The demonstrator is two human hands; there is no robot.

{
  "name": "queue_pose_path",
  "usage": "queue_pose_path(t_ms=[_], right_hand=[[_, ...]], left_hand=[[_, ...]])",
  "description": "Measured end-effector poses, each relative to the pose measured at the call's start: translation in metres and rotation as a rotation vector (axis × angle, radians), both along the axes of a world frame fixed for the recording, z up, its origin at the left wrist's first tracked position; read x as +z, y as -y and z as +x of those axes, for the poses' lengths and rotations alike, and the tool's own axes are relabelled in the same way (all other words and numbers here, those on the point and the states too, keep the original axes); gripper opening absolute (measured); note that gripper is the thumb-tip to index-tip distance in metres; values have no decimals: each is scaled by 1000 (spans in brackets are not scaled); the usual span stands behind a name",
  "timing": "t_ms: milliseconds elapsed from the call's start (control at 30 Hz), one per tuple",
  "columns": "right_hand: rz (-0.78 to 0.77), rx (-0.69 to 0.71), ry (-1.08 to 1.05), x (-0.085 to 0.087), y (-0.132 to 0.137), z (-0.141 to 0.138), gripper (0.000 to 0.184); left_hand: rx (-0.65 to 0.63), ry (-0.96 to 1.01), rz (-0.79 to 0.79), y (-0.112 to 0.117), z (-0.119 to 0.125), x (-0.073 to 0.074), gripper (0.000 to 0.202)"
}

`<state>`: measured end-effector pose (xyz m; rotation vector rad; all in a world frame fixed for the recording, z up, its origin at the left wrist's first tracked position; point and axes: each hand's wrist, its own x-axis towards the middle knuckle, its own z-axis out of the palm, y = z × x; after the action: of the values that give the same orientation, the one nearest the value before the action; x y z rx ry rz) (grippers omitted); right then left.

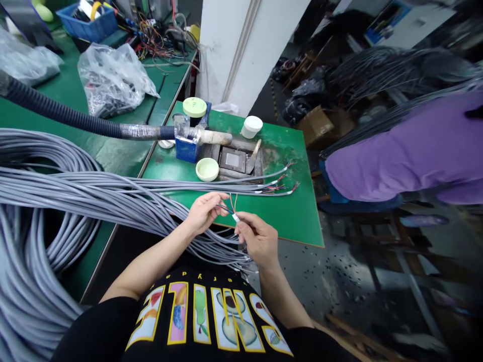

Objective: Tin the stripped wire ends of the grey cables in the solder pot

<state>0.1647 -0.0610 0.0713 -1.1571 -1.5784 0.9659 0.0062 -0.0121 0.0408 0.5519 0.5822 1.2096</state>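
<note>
Count, head view. Hands: 2, left hand (204,211) and right hand (257,238), both at 6 o'clock of the small green table (302,211). Cable end (236,217) pinched between them: 1, with several thin coloured wires (231,202) fanned out, number unclear. Stripped cables (271,182) lying across the table: 3. Pale green lids: 2, one (207,169) at 9 o'clock, one (194,107) at 11 o'clock. White cup (251,126): 1, at 12 o'clock. Grey cable bundle (56,186): too many to count. Person in purple (407,151): 1, at 3 o'clock.
</note>
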Motion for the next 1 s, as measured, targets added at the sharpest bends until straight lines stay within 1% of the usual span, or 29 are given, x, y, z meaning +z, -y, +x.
queue_pose_path(t_ms=[133,300,433,500,567,667,733,833,900,1000], right_hand=[[17,20,10,2,-2,-1,18],[22,55,22,1,-5,0,19],[3,70,29,4,-5,1,17],[-21,67,45,8,-5,0,19],[-16,45,91,13,-6,-3,25],[70,-64,195,15,-10,-11,41],[129,-143,232,13,-14,-18,44],[186,-185,206,10,-21,-25,38],[232,-170,173,9,-24,-26,32],[297,-123,118,7,-27,-23,26]], left_hand=[[-82,-18,-18,-10,1,4,35],[-152,-60,38,-15,-1,16,25],[-137,-97,49,-16,-2,21,27],[-97,-113,33,-15,0,21,30],[-31,-126,4,-11,5,22,31],[44,-103,-51,-5,12,24,33],[47,-60,-78,0,16,26,34],[23,10,-104,4,17,32,35],[0,52,-126,6,17,35,37],[-66,89,-154,7,17,39,40]])
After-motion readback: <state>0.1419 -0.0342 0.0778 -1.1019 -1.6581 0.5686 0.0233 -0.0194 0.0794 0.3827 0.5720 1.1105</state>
